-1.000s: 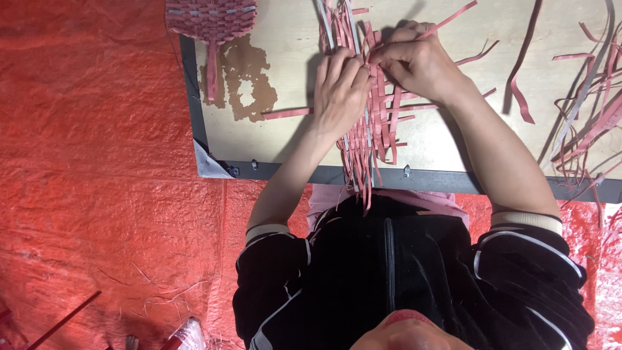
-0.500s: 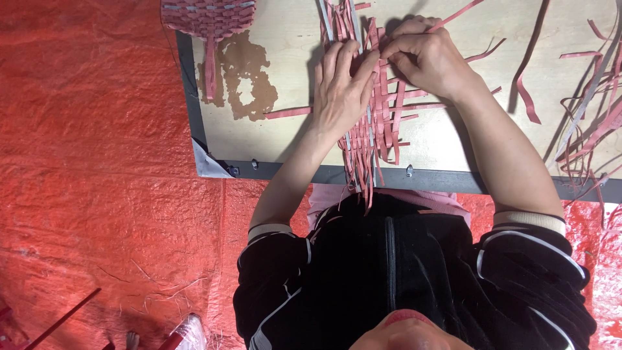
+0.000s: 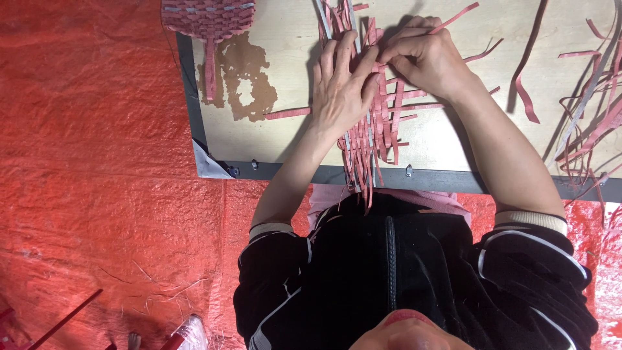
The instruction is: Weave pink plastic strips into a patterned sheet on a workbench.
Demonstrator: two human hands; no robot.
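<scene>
Left hand (image 3: pixel 340 87) is lying flat, fingers spread and stretched forward, pressing down on the woven pink strips (image 3: pixel 376 123) on the wooden board (image 3: pixel 285 39); not clenched, nothing gripped, just palm and fingers holding the weave in place. Right hand (image 3: pixel 424 58) is sitting just beside it, touching it at the fingertips, thumb and forefinger pinching one thin pink strip (image 3: pixel 457 16) whose free end is running up and away from the pinch. The weave is lying directly under both hands, and its loose vertical ends are trailing back from the left palm over the board's dark metal edge (image 3: pixel 298 172) toward the person's black jacket (image 3: pixel 389 272). One loose strip (image 3: pixel 288 113) is poking out sideways from under the left hand's outer side. Further out past that, well apart from the grip, a finished woven pink piece (image 3: pixel 207 16) is sitting at the board's far corner, next to a brown stain (image 3: pixel 243 78). On the other side of the right wrist, a curved single strip (image 3: pixel 525 91) is lying on the board, and further out a heap of loose strips (image 3: pixel 596 123) is piled. Orange tarp (image 3: pixel 97 162) is covering the floor under the board.
</scene>
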